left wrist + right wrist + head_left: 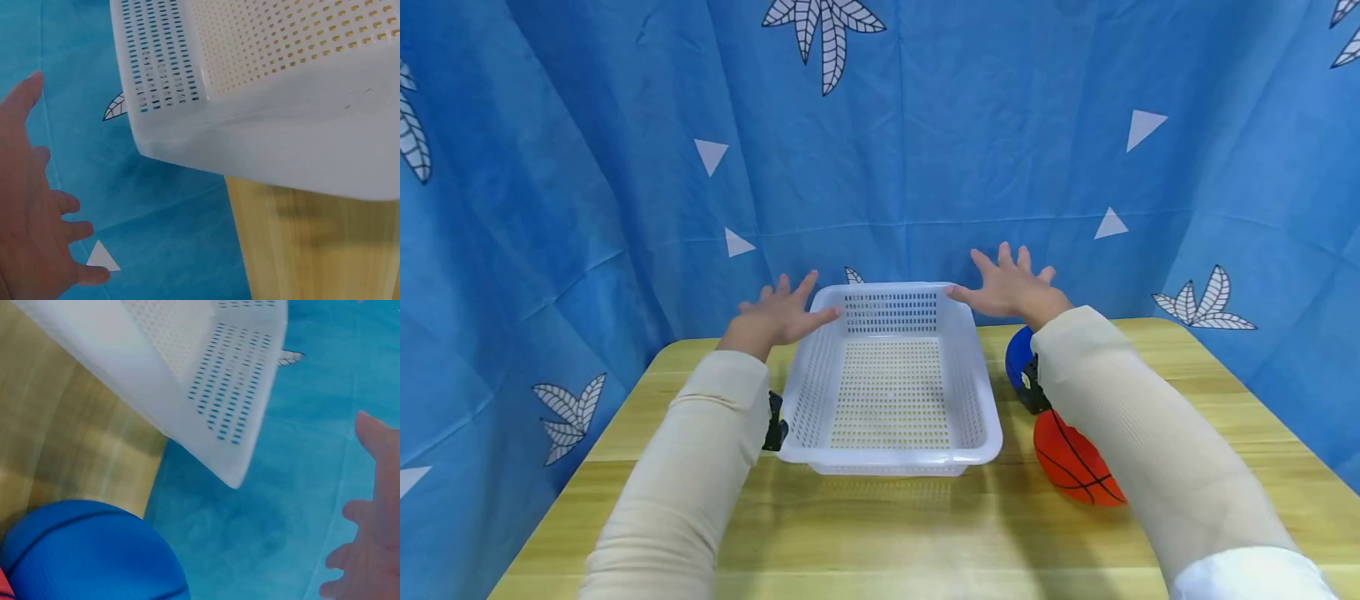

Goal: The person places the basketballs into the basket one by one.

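A white plastic basket [891, 457] with perforated sides and bottom stands on the wooden table, and nothing lies in it. Beside its far left corner, my left hand [775, 315] is spread with the fingers apart. My right hand [1011, 286] hovers by the far right corner, its fingers spread too. Both wrist views show a gap between each hand and the basket. Right of the basket are a blue ball [94, 550] and a red ball [1075, 462] with black lines, both partly hidden behind my right sleeve in the head view.
The wooden table [880, 533] narrows away from me. A blue curtain [1000, 150] with white leaves and triangles hangs behind its far edge and along both sides. Dark wrist devices sit on both forearms.
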### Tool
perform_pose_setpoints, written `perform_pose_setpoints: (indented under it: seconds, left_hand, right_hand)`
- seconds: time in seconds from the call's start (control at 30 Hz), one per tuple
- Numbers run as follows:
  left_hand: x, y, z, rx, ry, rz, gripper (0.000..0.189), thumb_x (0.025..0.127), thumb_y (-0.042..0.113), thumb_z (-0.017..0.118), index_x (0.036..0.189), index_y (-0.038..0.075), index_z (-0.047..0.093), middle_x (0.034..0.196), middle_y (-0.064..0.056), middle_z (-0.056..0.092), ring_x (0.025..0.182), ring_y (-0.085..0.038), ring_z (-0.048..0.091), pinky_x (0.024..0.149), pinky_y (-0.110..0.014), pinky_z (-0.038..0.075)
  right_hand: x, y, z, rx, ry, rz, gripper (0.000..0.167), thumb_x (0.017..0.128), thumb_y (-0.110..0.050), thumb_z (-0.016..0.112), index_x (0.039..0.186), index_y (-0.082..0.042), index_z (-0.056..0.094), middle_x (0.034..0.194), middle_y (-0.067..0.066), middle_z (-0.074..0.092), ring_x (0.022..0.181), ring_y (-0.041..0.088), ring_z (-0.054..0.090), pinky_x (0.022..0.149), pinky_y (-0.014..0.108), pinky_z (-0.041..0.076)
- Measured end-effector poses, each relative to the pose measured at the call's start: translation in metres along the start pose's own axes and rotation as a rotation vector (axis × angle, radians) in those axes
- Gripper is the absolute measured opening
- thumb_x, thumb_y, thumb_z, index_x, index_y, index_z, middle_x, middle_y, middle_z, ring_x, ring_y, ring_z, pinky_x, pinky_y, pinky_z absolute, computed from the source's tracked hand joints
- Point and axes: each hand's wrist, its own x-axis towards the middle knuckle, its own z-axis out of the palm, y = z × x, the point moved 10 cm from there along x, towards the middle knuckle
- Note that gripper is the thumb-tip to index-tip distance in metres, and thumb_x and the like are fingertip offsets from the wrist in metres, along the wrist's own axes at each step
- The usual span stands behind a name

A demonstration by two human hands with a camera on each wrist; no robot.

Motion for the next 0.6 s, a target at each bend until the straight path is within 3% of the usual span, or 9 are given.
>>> perform_pose_setpoints:
  seconds: [0.17,0.27,0.4,0.6]
  left_hand:
    - [-0.005,-0.006,-0.001,-0.099,-0.039,0.015,0.091,0.087,0.071,0.033,0.15,0.026,-0.014,0.156,-0.022,-0.007,0.14,-0.048,-0.002,0.104,-0.072,0.009]
    - [-0.007,-0.008,-0.004,-0.168,-0.024,0.039,0.094,0.089,0.065,0.04,0.15,0.019,-0.014,0.156,-0.021,-0.004,0.141,-0.045,0.0,0.106,-0.069,0.012]
    - [-0.012,-0.011,-0.007,-0.217,0.016,0.043,0.091,0.092,0.053,0.047,0.151,0.006,-0.004,0.156,-0.022,0.004,0.142,-0.043,0.006,0.108,-0.065,0.017]
    - [-0.024,-0.025,0.0,-0.317,0.06,0.002,0.079,0.093,0.047,0.047,0.148,-0.003,0.017,0.15,-0.026,0.025,0.136,-0.045,0.025,0.103,-0.063,0.03]
  right_hand:
    - [-0.007,0.014,-0.01,0.029,-0.005,0.003,0.089,0.086,-0.068,0.042,0.152,-0.017,0.01,0.155,0.026,-0.006,0.138,0.051,-0.009,0.102,0.074,-0.003]
    - [-0.013,0.023,-0.015,0.037,0.012,-0.008,0.086,0.088,-0.062,0.046,0.152,-0.014,0.014,0.155,0.027,-0.001,0.138,0.052,-0.004,0.101,0.075,0.001]
    - [-0.025,0.035,-0.023,0.04,0.041,-0.045,0.081,0.09,-0.054,0.049,0.15,-0.008,0.02,0.153,0.029,0.008,0.136,0.053,0.006,0.1,0.076,0.008]
    - [-0.05,0.048,-0.036,0.078,0.086,-0.136,0.076,0.092,-0.047,0.05,0.147,-0.001,0.024,0.149,0.031,0.02,0.133,0.053,0.017,0.099,0.073,0.021]
